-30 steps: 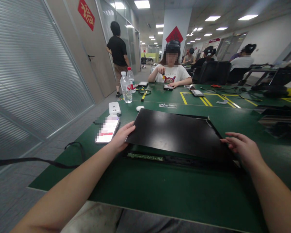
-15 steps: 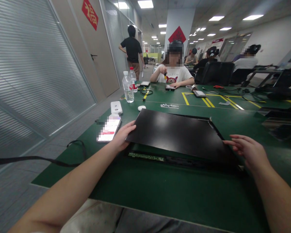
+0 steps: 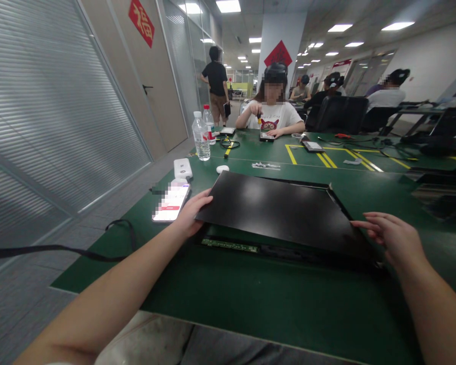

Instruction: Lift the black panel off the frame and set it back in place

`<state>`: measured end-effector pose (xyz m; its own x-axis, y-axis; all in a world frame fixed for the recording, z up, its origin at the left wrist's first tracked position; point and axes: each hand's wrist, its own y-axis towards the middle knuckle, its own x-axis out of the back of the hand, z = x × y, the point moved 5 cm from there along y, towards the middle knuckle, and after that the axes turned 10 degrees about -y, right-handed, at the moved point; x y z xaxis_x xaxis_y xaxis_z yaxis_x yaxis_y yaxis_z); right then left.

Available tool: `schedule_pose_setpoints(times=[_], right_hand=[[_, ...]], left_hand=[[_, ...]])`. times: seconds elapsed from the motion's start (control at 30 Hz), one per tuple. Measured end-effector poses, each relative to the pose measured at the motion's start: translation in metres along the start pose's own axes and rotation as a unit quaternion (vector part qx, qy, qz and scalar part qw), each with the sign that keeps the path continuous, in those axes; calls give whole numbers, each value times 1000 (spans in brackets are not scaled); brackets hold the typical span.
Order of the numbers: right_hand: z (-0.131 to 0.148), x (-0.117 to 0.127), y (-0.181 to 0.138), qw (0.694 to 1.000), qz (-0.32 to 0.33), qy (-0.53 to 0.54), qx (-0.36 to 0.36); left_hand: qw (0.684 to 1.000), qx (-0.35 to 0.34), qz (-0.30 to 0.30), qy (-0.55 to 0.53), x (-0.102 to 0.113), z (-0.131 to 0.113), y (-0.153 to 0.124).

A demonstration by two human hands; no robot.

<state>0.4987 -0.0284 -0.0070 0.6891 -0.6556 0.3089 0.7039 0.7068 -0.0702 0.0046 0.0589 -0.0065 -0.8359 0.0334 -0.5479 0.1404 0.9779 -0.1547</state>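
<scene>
A thin, glossy black screen panel (image 3: pixel 281 205) slopes over a black frame (image 3: pixel 319 186), its left side raised. My left hand (image 3: pixel 192 213) grips the panel's left edge, thumb on top and the other fingers underneath. At the right edge is my right hand (image 3: pixel 393 235), its fingers apart and partly bent, one fingertip against the panel; it is not wrapped round anything. Below the panel's near edge shows a green circuit board strip (image 3: pixel 230 246) on a dark bar. The panel hides most of the frame.
On the green table (image 3: pixel 251 304), a phone (image 3: pixel 171 203), a white device (image 3: pixel 182 169), a white case (image 3: pixel 222 169) and a water bottle (image 3: pixel 201 139) stand left and behind. Across the table, a person (image 3: pixel 277 114) works on a small drive. Dark panels (image 3: pixel 444 203) lie far right.
Both hands and the screen panel are almost still. In the background, the standing person in black has moved a little to the right and farther away.
</scene>
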Motion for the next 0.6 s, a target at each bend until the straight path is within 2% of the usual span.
schedule_pose_setpoints(times=[0.33,0.6], right_hand=[[4,-1,-4,1000,0,-10,1],[-3,0,2,1000,3,9,-13]], left_hand=[[1000,-16,6,-15,3,1,2],[1000,-11,11,-8,3,1,2]])
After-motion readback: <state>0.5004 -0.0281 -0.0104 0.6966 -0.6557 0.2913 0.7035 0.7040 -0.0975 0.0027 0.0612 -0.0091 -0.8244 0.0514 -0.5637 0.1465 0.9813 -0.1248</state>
